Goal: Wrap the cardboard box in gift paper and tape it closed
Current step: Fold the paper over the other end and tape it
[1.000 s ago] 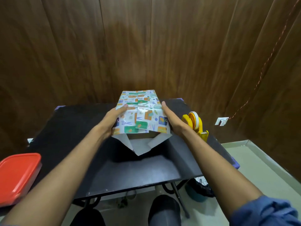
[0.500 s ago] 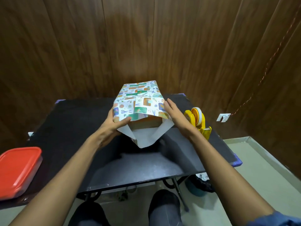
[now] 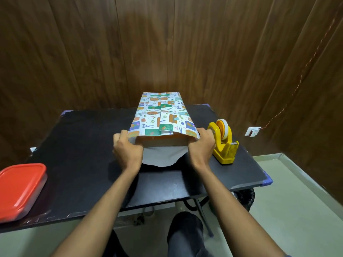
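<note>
The cardboard box (image 3: 161, 142) lies on the black table (image 3: 83, 145), covered on top by patterned gift paper (image 3: 163, 115) with a seam down its middle. Its near end is uncovered, brown cardboard showing, and a white paper flap (image 3: 163, 156) lies on the table below it. My left hand (image 3: 127, 149) grips the paper at the box's near left corner. My right hand (image 3: 201, 143) grips the paper at the near right corner.
A yellow tape dispenser (image 3: 223, 143) with a white roll stands just right of my right hand. A red-lidded container (image 3: 19, 188) sits at the table's near left edge. A wooden wall is close behind the table. My knees are under the front edge.
The box was tipped up at its near end half a second ago and now lies flat. Both hands slid from its sides to the near corners and curled round the paper.
</note>
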